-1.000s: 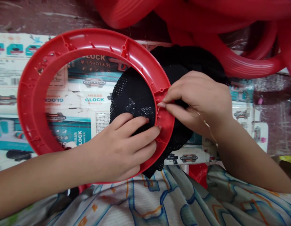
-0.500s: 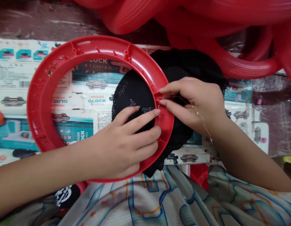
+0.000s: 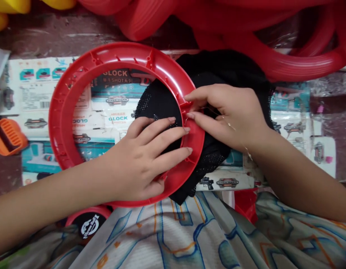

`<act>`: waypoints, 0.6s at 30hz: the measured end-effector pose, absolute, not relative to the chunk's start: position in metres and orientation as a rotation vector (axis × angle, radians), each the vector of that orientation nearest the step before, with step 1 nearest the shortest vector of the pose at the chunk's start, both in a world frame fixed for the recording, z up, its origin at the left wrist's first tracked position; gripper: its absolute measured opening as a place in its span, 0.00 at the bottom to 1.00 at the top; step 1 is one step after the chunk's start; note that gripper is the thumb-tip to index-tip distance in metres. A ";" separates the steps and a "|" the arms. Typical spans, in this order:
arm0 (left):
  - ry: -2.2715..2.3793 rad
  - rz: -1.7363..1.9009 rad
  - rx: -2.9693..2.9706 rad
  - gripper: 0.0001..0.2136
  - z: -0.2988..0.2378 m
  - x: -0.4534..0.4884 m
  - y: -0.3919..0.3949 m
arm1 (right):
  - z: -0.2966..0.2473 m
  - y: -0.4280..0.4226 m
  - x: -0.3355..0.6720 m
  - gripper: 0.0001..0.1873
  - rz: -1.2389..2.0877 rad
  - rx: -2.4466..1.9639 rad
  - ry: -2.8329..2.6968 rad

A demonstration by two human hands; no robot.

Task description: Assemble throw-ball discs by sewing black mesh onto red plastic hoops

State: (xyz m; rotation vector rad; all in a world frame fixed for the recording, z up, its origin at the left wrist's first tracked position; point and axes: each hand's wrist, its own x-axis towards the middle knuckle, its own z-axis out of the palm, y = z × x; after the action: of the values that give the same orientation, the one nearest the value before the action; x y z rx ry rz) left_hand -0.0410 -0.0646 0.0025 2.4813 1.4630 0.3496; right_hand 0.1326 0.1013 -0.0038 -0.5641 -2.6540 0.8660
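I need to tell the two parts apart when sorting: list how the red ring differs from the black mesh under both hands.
The red ring is rigid, glossy plastic with an open middle; the black mesh is soft, perforated fabric, bunched up. The ring lies on top and the mesh passes beneath its right side. The left hand presses flat on the mesh inside the ring, while the right hand pinches at the ring's rim. Both rest on the printed cardboard.

Soft, even indoor light; slightly blurry throughout.
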 end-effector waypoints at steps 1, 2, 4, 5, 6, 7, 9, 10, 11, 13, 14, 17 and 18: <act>1.478 0.297 2.514 0.25 0.004 -0.040 -0.062 | -0.004 0.101 0.133 0.13 0.877 -0.559 -2.638; 1.491 0.241 2.534 0.26 0.006 -0.039 -0.060 | -0.005 0.101 0.133 0.14 0.885 -0.550 -2.624; 1.490 0.139 2.563 0.27 0.010 -0.038 -0.054 | -0.006 0.102 0.133 0.15 0.894 -0.531 -2.604; 1.478 0.096 2.580 0.27 0.012 -0.037 -0.051 | -0.006 0.102 0.133 0.15 0.898 -0.524 -2.597; 1.468 0.063 2.599 0.26 0.014 -0.037 -0.049 | -0.006 0.102 0.133 0.15 0.907 -0.523 -2.588; 1.458 0.045 2.617 0.26 0.015 -0.036 -0.047 | -0.006 0.102 0.133 0.15 0.924 -0.529 -2.576; 1.467 0.015 2.645 0.25 0.019 -0.035 -0.044 | -0.005 0.102 0.133 0.16 0.961 -0.538 -2.545; 1.480 -0.010 2.651 0.24 0.020 -0.034 -0.042 | -0.005 0.103 0.134 0.16 0.965 -0.532 -2.539; 1.488 -0.033 2.656 0.24 0.021 -0.033 -0.041 | -0.004 0.104 0.134 0.16 0.951 -0.515 -2.549; 1.487 -0.070 2.665 0.23 0.021 -0.032 -0.039 | -0.002 0.107 0.134 0.16 0.850 -0.449 -2.600; 1.475 -0.072 2.672 0.23 0.021 -0.032 -0.038 | -0.001 0.109 0.135 0.15 0.779 -0.410 -2.629; 1.432 -0.012 2.697 0.22 0.018 -0.032 -0.036 | 0.002 0.116 0.135 0.14 0.577 -0.309 -2.669; 1.427 0.009 2.702 0.23 0.016 -0.032 -0.035 | 0.004 0.118 0.134 0.13 0.535 -0.279 -2.676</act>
State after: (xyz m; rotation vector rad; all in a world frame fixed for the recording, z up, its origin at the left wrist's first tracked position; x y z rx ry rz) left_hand -0.0320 -0.0350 0.0162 2.7024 1.4265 0.0088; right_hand 0.1340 0.1179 0.0040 -0.2786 -2.6756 0.5354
